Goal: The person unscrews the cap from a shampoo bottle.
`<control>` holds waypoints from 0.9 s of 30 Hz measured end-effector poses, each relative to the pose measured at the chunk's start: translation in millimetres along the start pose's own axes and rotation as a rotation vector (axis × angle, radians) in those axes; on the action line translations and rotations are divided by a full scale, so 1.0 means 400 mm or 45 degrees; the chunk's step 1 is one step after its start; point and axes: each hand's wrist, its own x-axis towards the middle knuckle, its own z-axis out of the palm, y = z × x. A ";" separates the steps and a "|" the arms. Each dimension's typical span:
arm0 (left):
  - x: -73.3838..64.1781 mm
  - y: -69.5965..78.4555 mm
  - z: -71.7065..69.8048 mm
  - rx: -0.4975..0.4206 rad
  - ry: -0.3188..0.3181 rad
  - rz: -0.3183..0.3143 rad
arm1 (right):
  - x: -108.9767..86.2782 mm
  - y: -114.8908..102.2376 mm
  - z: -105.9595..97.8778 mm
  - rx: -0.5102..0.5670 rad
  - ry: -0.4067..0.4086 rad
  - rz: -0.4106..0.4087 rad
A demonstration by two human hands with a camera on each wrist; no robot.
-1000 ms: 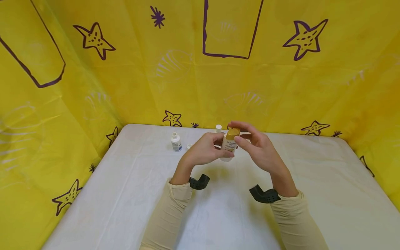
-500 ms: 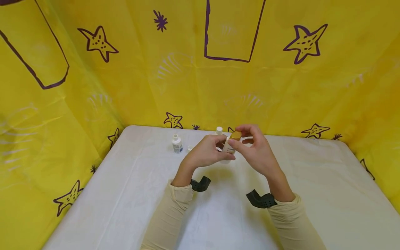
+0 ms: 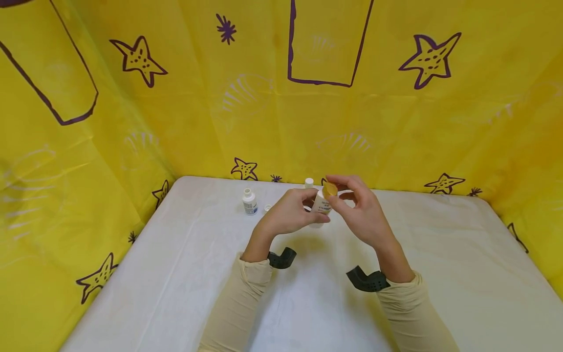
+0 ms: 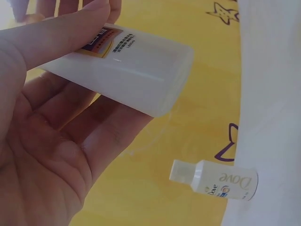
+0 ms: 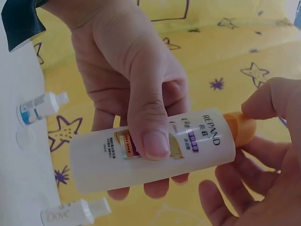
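My left hand grips a white REPAND bottle by its body, thumb across the label, raised over the table. My right hand pinches the bottle's orange-gold cap between thumb and fingers. In the right wrist view the cap sits at the bottle's top end; in the head view it looks turned toward the right fingers. Part of the bottle's body is hidden by the left fingers in the left wrist view.
A small white bottle with an uncovered neck stands left on the white table. Beside it lies a small white cap. A capped Dove bottle stands behind my left hand. Yellow patterned cloth surrounds the table's back and sides.
My right fingers have shifted their hold on the cap, and the cap has turned. The bottle has tilted slightly, while my left hand keeps about the same place.
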 end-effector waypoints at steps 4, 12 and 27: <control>-0.001 0.000 0.000 -0.032 -0.017 -0.014 | -0.001 0.001 -0.002 0.014 -0.025 -0.029; -0.003 0.001 0.000 -0.032 -0.009 -0.007 | 0.000 0.001 -0.003 0.035 -0.067 -0.002; 0.000 0.003 0.000 -0.016 -0.017 -0.006 | 0.006 0.012 0.002 -0.050 0.023 0.048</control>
